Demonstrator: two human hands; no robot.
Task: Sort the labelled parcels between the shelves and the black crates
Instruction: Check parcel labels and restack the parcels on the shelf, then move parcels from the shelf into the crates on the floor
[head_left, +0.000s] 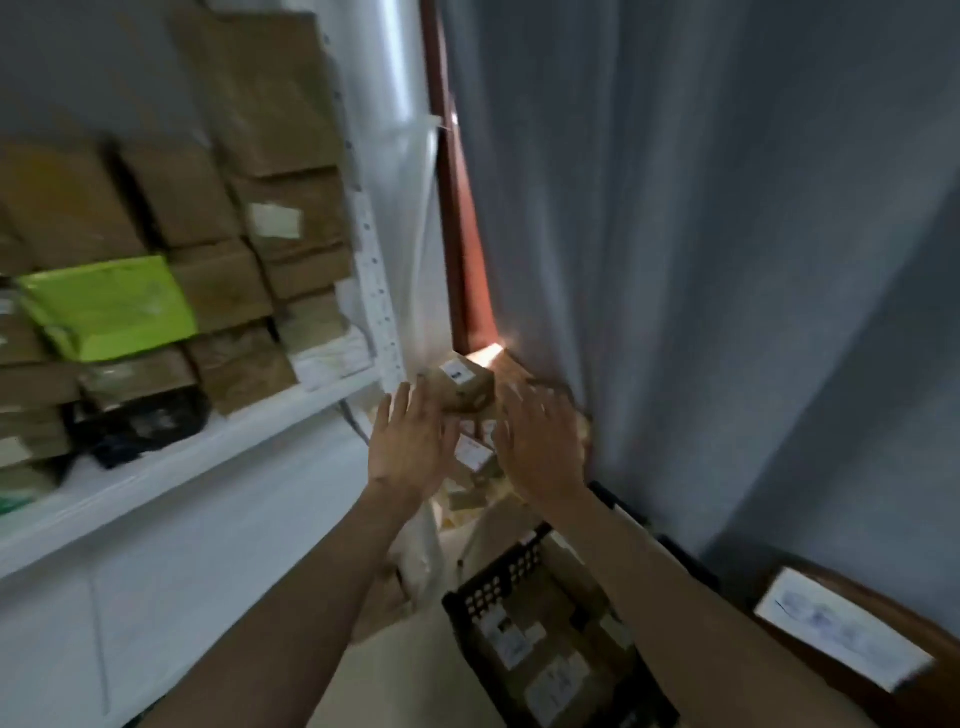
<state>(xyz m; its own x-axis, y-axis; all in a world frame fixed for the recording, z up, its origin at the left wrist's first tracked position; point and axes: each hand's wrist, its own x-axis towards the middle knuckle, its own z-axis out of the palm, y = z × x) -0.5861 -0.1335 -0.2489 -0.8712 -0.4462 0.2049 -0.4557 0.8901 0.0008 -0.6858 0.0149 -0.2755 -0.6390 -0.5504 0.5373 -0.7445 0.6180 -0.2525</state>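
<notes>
A small brown parcel (462, 387) with a white label sits atop a heap of labelled parcels (474, 457) in the corner between shelf and curtain. My left hand (410, 447) reaches toward it with fingers spread, its fingertips just short of the parcel's left side. My right hand (540, 441) is stretched out on the parcel's right, fingers straight, holding nothing. Below my right forearm stands a black crate (498, 577) holding several labelled brown parcels. The white shelf (171, 457) on the left is stacked with brown boxes and a green mailer (109, 306).
A grey curtain (727, 260) hangs along the right side, with a red-brown door frame (457, 208) behind it. A brown box with a white label (841, 639) sits at the lower right. A black bag (135, 421) lies on the shelf.
</notes>
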